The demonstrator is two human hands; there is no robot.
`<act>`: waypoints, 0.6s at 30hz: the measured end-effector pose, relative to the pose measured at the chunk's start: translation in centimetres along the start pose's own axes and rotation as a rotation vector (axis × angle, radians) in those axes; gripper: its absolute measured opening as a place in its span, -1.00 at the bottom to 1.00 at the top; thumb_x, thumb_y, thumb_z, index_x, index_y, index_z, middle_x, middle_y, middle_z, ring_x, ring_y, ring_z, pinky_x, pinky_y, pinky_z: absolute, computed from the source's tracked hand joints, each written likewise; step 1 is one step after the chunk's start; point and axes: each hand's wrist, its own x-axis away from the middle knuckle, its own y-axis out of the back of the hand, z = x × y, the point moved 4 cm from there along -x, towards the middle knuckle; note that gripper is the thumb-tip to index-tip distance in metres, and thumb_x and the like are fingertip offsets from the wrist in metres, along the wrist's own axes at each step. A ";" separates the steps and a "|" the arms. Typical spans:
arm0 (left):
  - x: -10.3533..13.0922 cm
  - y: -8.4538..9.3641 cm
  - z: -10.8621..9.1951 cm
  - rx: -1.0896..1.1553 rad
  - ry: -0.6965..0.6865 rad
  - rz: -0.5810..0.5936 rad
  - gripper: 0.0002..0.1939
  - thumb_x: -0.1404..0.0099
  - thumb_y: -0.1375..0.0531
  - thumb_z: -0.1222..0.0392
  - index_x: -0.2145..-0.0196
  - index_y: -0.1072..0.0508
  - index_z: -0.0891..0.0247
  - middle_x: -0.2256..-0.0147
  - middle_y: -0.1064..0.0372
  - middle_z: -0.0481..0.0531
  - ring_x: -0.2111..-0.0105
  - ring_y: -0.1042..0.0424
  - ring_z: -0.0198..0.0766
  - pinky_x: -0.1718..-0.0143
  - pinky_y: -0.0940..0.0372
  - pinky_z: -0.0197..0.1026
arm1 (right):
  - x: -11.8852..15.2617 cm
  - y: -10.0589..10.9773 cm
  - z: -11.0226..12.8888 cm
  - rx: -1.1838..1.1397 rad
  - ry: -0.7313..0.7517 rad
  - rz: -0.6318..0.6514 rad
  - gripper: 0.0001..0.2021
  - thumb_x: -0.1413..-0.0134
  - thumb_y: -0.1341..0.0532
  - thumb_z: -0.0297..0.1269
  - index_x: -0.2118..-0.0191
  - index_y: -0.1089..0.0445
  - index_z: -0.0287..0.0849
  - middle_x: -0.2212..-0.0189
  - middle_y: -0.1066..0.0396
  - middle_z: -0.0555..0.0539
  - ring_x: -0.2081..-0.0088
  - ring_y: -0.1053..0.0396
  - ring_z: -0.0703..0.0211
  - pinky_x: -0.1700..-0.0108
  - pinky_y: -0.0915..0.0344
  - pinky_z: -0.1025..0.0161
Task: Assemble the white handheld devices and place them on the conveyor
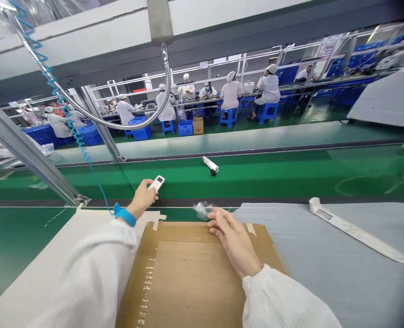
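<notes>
Head view: a white device [157,183] is being gripped over the green belt [263,175] by the closed left hand [145,197]; the right hand [230,237], loosely half open, is being held beside crumpled plastic [202,210].

Factory assembly floor: a green conveyor belt [263,175] crosses the area; beyond it, workers [231,93] in white coats and caps sit on blue stools [268,112] along a bench line.

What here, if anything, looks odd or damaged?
A crumpled scrap of clear plastic film sits by the near edge of the flat green belt, beside the right hand, looking like litter. Nothing looks clearly broken.
</notes>
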 end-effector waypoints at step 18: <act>-3.7 -20.3 -10.6 -0.464 -0.277 0.087 -0.65 -0.38 -0.16 0.07 -0.03 -0.46 0.30 -0.16 -0.27 0.35 -0.22 -0.18 0.17 -0.18 -0.10 0.19 | -0.4 0.4 0.1 0.054 -0.050 0.012 -0.34 0.23 -0.43 0.25 0.08 -0.44 -0.13 0.22 -0.49 -0.08 0.33 -0.33 0.18 0.20 -0.31 0.15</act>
